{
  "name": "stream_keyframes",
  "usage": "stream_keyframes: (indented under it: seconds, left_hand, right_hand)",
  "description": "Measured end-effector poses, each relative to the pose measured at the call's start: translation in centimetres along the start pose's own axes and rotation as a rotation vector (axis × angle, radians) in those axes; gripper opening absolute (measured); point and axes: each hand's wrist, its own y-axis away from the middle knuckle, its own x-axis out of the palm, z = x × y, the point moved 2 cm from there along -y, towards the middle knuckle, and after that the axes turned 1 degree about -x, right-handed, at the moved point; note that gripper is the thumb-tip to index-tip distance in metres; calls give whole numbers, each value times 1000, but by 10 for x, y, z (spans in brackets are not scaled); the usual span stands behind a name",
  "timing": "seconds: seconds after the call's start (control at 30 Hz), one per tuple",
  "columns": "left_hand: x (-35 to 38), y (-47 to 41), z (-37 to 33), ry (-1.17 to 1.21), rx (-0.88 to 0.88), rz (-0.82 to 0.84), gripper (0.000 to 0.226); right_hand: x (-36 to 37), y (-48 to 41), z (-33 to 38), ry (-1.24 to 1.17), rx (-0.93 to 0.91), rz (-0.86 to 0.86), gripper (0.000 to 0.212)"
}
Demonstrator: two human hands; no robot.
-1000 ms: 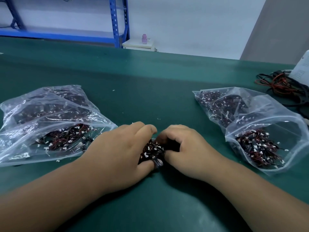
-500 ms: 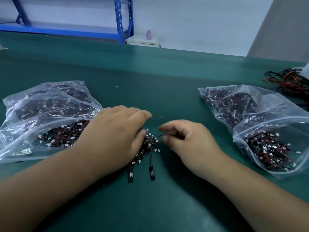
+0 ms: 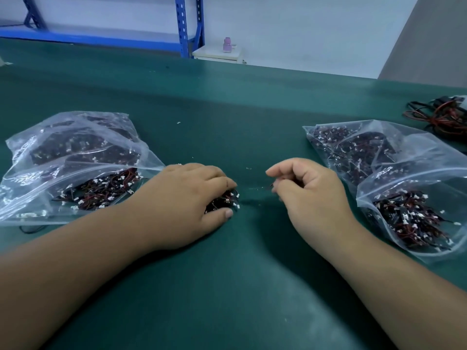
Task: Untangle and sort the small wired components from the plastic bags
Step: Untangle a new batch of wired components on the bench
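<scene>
Left hand [image 3: 187,198]: lying palm-down near the middle of the tabletop [image 3: 227,109], fingers and thumb curling round a clump of wired components [image 3: 223,201] and pinning it to the green surface.
Right hand [image 3: 312,195]: hovering just right of the clump, apart from it; fingers curling in, tips pinching a thin wire [image 3: 272,186]. Blurred, so I cannot tell more.
Clump: black and red leads with white connectors, showing only between left thumb and fingers.
Left bag [image 3: 75,157]: lying toward the tabletop's left edge, mouth opening beside the left wrist, more components sitting inside.
Right bag [image 3: 404,173]: lying toward the right edge, holding more of the same.
Loose cables [image 3: 439,117]: red and black, lying at the far right corner.
Beyond the far edge: blue shelving [image 3: 182,26] standing; pink bottle [image 3: 227,45] sitting on a white cabinet [image 3: 217,54].
</scene>
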Motion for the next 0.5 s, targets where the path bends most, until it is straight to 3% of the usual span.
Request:
stream_keyframes:
  seconds: [0.17, 0.37, 0.5]
  left_hand:
    - [0, -5, 12, 24, -7, -59, 42]
    - [-3, -3, 10, 7, 91, -226, 25]
    - [-6, 0, 7, -13, 132, -316, 18]
  right_hand:
    - [-1, 3, 4, -28, -1, 43, 34]
    - [7, 16, 16, -68, -24, 362, 26]
    - [2, 11, 10, 132, -132, 223, 20]
